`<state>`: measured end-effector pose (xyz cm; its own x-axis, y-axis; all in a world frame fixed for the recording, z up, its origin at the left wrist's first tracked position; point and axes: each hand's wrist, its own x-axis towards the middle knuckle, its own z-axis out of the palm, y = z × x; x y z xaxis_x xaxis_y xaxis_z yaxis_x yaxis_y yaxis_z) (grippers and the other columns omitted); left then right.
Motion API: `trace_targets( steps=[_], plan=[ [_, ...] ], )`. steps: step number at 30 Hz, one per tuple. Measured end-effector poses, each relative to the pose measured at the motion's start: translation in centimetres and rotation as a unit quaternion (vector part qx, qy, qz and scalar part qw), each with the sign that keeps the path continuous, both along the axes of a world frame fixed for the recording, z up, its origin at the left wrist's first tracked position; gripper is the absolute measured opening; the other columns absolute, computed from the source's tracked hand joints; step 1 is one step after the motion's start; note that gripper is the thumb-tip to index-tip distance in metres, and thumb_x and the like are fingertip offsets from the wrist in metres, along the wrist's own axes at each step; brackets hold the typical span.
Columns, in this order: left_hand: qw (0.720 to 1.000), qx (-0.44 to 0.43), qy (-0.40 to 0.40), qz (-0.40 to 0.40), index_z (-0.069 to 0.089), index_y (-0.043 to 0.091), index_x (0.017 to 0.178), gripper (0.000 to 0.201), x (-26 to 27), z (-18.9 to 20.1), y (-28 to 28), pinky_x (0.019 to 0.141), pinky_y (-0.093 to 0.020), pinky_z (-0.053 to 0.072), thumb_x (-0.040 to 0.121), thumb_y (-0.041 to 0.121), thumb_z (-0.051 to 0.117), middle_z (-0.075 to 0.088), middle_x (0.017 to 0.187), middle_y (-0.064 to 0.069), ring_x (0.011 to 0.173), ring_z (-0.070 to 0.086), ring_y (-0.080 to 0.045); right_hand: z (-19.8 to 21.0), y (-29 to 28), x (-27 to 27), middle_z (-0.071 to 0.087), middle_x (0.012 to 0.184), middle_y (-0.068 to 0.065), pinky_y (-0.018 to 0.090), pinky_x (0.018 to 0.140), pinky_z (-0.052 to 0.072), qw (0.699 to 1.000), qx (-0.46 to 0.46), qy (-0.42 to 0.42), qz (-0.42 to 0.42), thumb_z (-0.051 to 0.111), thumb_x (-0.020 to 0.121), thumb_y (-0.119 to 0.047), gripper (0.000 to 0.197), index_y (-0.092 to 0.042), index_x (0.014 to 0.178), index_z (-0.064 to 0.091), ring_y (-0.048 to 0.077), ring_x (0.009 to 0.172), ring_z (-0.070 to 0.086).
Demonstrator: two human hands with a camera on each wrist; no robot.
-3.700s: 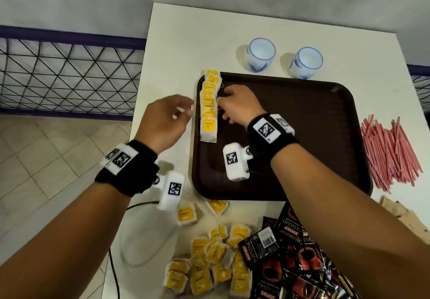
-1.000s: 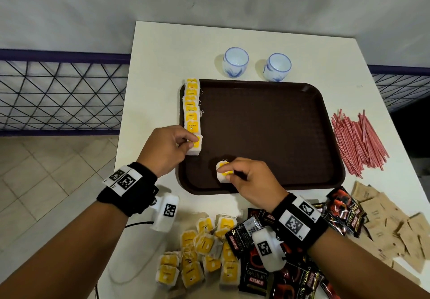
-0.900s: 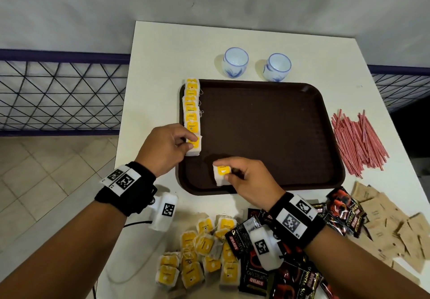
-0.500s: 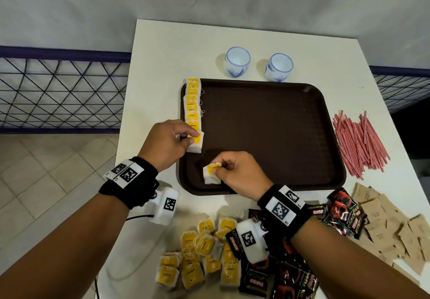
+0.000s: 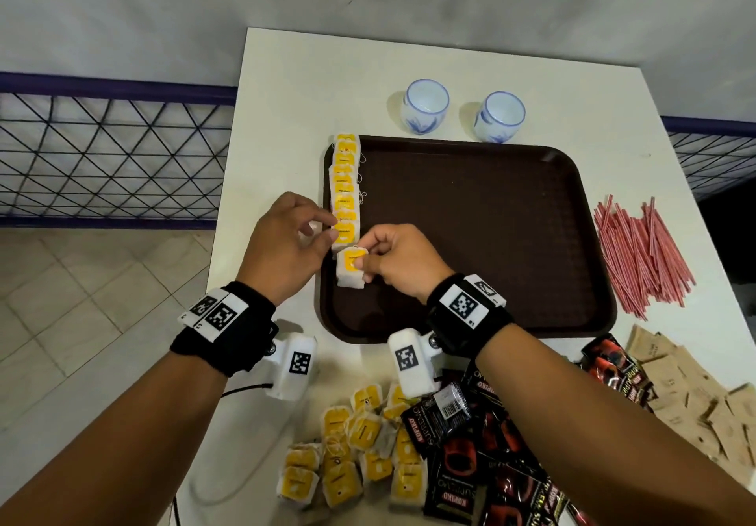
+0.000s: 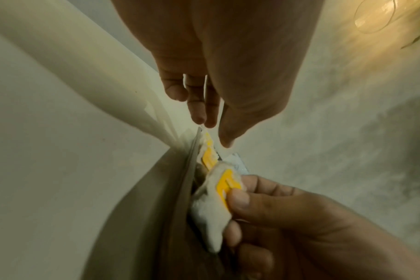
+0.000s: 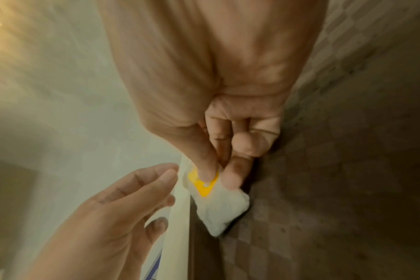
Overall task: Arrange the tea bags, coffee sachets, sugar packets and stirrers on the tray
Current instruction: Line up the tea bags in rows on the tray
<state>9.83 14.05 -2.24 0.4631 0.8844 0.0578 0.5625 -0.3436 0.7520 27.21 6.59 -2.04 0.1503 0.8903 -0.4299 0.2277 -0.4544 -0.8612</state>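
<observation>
A brown tray (image 5: 470, 239) lies on the white table. Several yellow-tagged tea bags form a row (image 5: 345, 186) along its left rim. My right hand (image 5: 364, 263) pinches one more tea bag (image 5: 347, 274) by its yellow tag, just below the near end of the row. In the right wrist view, thumb and forefinger of that hand (image 7: 216, 176) grip the tag and the white bag (image 7: 221, 210) hangs over the tray's left edge. My left hand (image 5: 327, 231) hovers beside the row's last bag with relaxed fingers (image 6: 211, 123), holding nothing.
Loose tea bags (image 5: 347, 456) and black coffee sachets (image 5: 491, 464) are piled near the table's front edge. Brown sugar packets (image 5: 695, 403) and red stirrers (image 5: 642, 255) lie right of the tray. Two cups (image 5: 425, 106) (image 5: 499, 116) stand behind it.
My right hand has carried the tea bag from the tray's front edge up and left to the end of the row. My left hand has let go of the row's last bag.
</observation>
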Motion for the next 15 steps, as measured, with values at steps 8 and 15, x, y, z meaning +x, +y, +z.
trace_targets(
  steps=[8,15],
  plan=[
    [0.998,-0.047,-0.029,-0.001,0.073,0.024,0.09,0.011,-4.5,0.9,-4.9,0.064,-0.005,0.037,0.087,0.014,0.074,0.065,0.091,0.009,0.076,0.06,-0.012,0.1,1.5,-0.6,0.068,0.068,0.009,0.024,0.046,0.046,1.0,-0.02,-0.017,0.007,0.072,0.086,-0.003,0.013,-0.012,0.085,0.063,0.017,0.058,0.069],
    [0.994,-0.104,-0.023,-0.04,0.073,0.028,0.088,0.015,-7.0,0.9,-9.1,0.063,-0.007,0.037,0.087,0.013,0.075,0.068,0.087,0.009,0.077,0.062,-0.011,0.4,1.8,-1.2,0.069,0.075,0.017,0.027,0.046,0.049,0.999,-0.022,-0.046,-0.015,0.07,0.087,-0.004,0.01,-0.003,0.093,0.062,0.022,0.058,0.07]
  ],
)
